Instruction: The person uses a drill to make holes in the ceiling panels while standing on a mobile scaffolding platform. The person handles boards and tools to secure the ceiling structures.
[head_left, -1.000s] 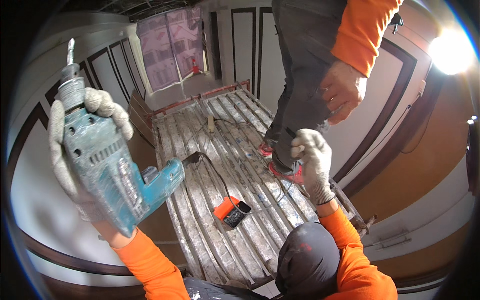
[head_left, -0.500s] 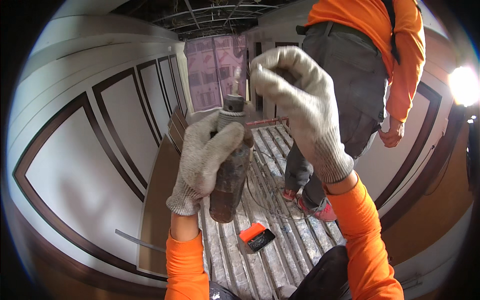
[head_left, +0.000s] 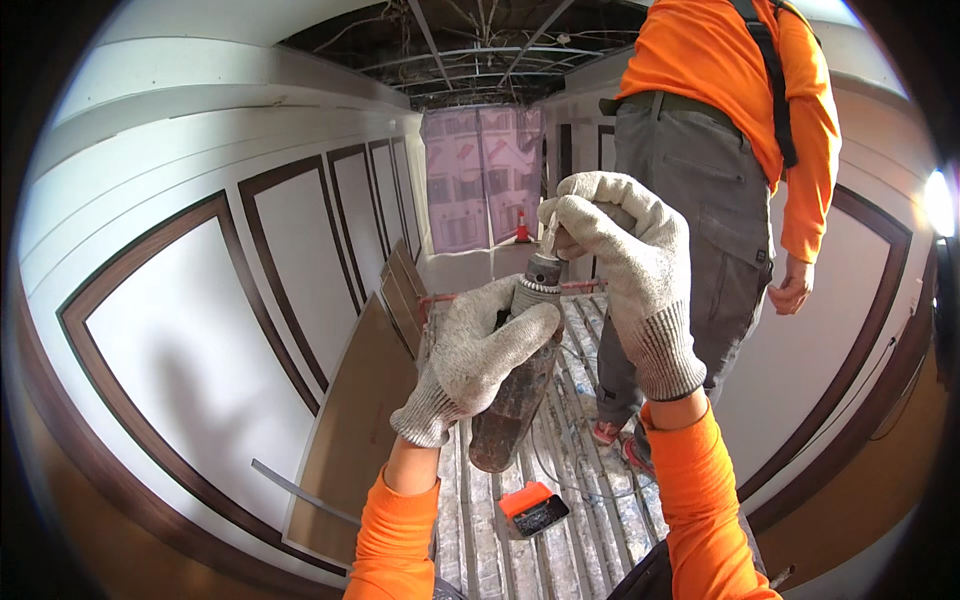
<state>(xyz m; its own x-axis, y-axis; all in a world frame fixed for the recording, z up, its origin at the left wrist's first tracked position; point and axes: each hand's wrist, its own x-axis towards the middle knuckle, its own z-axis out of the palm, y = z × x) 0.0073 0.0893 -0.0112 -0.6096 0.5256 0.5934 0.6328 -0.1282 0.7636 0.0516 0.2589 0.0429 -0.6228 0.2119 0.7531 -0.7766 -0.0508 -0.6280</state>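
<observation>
My left hand (head_left: 475,355), in a pale knitted glove, is wrapped round a dark, worn cylindrical tool (head_left: 512,412) just below its ridged collar. The tool stands nearly upright, leaning slightly right at the top. At its upper end a slim pale pin (head_left: 550,236) sticks out. My right hand (head_left: 640,265), gloved alike, is closed with thumb and fingertips pinching at that pin; the fingers partly cover it. Below the tool, an open orange-and-black box (head_left: 538,512) lies on the ribbed platform; its contents are too small to tell.
A co-worker in an orange top and grey trousers (head_left: 675,230) stands close at right. Slatted metal platform (head_left: 590,450) runs ahead, with a cable across it. Brown boards (head_left: 350,440) lean on the left panelled wall. A traffic cone (head_left: 522,228) stands far ahead, near pinkish sheeting (head_left: 480,180).
My right hand has come down from beside the tool's top to the pin at its tip. The view has tilted up and shifted left. My left hand keeps its grip.
</observation>
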